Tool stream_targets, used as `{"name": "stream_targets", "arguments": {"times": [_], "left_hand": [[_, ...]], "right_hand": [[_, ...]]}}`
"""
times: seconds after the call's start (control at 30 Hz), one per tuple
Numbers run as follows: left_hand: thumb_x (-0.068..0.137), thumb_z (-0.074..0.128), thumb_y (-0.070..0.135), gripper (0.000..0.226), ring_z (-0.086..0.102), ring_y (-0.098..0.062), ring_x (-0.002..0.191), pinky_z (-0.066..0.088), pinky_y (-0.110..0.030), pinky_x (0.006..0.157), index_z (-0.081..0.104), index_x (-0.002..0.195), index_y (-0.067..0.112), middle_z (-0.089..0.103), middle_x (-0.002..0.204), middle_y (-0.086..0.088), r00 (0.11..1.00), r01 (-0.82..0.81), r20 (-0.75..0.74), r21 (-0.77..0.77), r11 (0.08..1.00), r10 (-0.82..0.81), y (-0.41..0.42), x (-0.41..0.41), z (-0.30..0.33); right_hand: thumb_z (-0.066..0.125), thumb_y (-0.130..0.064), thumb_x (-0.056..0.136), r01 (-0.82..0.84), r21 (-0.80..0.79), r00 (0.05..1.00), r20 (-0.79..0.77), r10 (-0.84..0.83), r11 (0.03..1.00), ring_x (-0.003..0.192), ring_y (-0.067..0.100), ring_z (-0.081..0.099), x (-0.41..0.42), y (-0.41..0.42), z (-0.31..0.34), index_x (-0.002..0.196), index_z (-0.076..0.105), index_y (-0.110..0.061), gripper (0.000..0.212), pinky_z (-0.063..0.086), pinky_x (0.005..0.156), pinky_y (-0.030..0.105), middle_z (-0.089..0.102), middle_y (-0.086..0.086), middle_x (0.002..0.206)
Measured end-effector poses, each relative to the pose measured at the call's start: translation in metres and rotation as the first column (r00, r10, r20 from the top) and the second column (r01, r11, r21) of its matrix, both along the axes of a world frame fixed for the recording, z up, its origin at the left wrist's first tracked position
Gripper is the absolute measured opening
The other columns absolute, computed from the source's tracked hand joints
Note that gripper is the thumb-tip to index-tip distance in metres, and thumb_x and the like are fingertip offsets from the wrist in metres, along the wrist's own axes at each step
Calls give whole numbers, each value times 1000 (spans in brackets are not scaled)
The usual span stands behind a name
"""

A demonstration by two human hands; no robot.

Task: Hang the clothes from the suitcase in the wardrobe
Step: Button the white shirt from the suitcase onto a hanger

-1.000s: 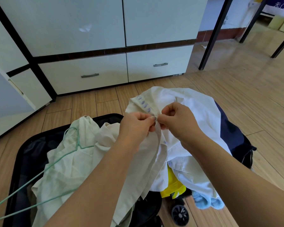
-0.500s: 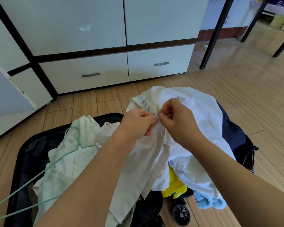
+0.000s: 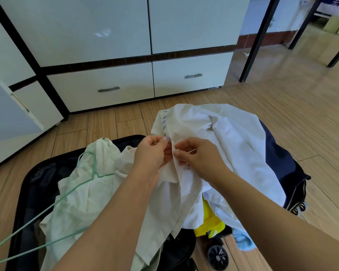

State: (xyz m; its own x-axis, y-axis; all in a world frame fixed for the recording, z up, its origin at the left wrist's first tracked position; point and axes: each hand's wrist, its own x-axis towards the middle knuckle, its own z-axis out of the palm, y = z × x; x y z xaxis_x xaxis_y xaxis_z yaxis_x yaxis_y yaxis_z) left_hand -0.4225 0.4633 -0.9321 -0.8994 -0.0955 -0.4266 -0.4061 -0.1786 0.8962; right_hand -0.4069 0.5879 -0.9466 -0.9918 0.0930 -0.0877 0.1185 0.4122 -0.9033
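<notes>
The white wardrobe (image 3: 110, 32) stands shut behind the open black suitcase (image 3: 33, 184) on the floor, no readable label on either. Over the suitcase, the left hand (image 3: 153, 153) and right hand (image 3: 200, 155) pinch the white shirt (image 3: 233, 137) at its button placket; a green hanger (image 3: 47, 212) lies on the clothes alongside.

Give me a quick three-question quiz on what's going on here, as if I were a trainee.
1. True or false: both hands, left hand and right hand, pinch the white shirt.
2. Where does the green hanger lie? A) in the wardrobe B) on the pale shirt in the suitcase C) on the floor
3. Fill in: the two drawers are ____.

Key: 1 true; 2 B; 3 closed.
</notes>
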Motion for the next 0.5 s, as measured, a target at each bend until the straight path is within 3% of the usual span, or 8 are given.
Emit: {"name": "stream_targets", "arguments": {"times": [0.1, 0.17, 0.27, 0.33, 0.5], "left_hand": [[78, 79, 21, 35, 70, -22, 89, 58, -39, 84, 58, 103, 11, 69, 99, -8, 999, 1, -48, -70, 998, -4, 1, 3, -5], [72, 83, 17, 29, 70, -22, 89, 56, -41, 86, 63, 93, 14, 71, 92, -7, 996, 19, -77, -213, 977, -36, 0, 3, -7], [78, 77, 7, 8, 71, -24, 83, 58, -42, 82, 70, 79, 12, 74, 80, -8, 999, -19, -44, -202, 979, 10, -2, 3, -8], [81, 73, 4, 6, 71, -23, 81, 58, -36, 77, 71, 81, 10, 73, 79, -7, 1000, -26, -19, -165, 986, 24, -4, 2, -6], [90, 60, 14, 4, 65, -22, 87, 56, -41, 84, 64, 90, 16, 68, 89, -4, 996, 0, -88, -284, 959, -26, -6, 0, -3]], "right_hand": [[73, -20, 82, 33, 55, 998, -61, -29, 998, 64, 9, 67, -2, -5, 1, 85, 67, -19, 6, 54, 59, 22, 69, -4, 69], [73, -16, 81, 37, 51, 998, -59, -34, 998, 63, 6, 67, -3, -5, 2, 83, 67, -19, 7, 51, 56, 19, 70, -5, 68], [76, -14, 77, 38, -36, 999, -5, -38, 999, 68, 8, 69, -3, -2, 4, 87, 66, -20, 15, 53, 63, 21, 72, -1, 72], [73, -12, 79, 55, -88, 998, 30, -52, 995, 67, 10, 70, -3, 0, 4, 92, 66, -18, 16, 54, 63, 24, 73, 0, 72], [69, -22, 85, 74, 81, 996, -53, -70, 994, 76, 9, 63, -4, -2, 0, 96, 69, -24, 11, 53, 71, 25, 67, -7, 84]]}}
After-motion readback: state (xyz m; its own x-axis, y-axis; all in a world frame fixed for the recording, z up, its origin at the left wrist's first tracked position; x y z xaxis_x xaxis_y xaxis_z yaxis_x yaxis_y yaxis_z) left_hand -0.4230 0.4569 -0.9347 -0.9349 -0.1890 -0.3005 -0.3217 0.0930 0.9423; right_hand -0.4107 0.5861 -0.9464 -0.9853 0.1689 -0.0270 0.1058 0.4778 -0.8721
